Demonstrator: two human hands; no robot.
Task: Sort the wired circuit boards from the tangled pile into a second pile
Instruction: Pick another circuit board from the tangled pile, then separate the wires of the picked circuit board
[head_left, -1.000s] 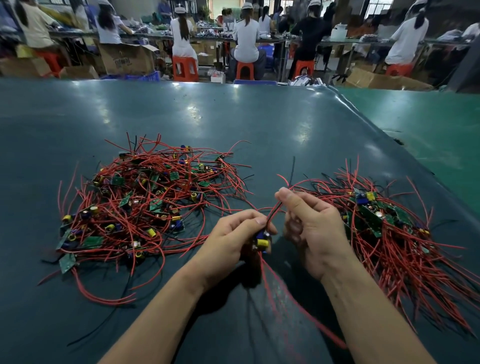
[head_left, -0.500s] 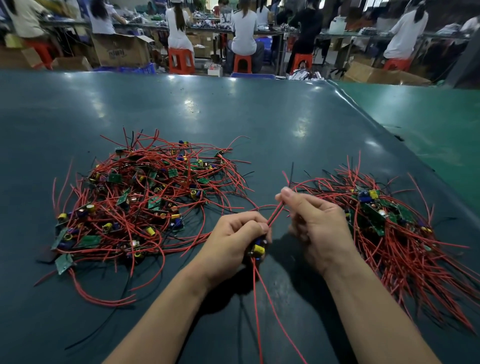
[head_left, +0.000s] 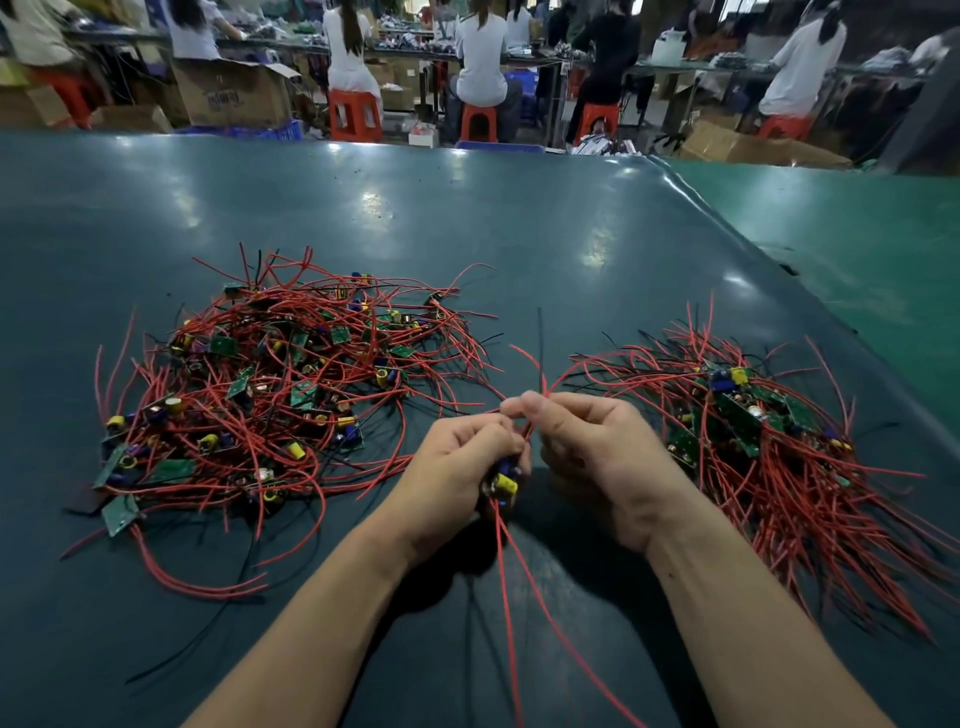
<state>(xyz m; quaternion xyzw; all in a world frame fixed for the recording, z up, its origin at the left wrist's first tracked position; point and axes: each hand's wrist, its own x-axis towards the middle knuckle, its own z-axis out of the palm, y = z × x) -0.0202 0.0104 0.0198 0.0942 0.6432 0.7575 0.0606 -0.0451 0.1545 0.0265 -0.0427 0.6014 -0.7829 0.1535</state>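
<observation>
Gripping one wired board (head_left: 503, 480), left hand (head_left: 457, 470) has stayed put between both piles; right hand (head_left: 597, 457) fingers pinch its red leads, now drawn closer. Untangling nearly done, transfer right next.

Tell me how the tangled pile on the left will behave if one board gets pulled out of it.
The tangled pile would probably drag along: its red wires loop over and under many boards. The wires look floppy, since those below the left hand dangle from the held board. The boards look small and likely light, so neighbours may lift too.
</observation>
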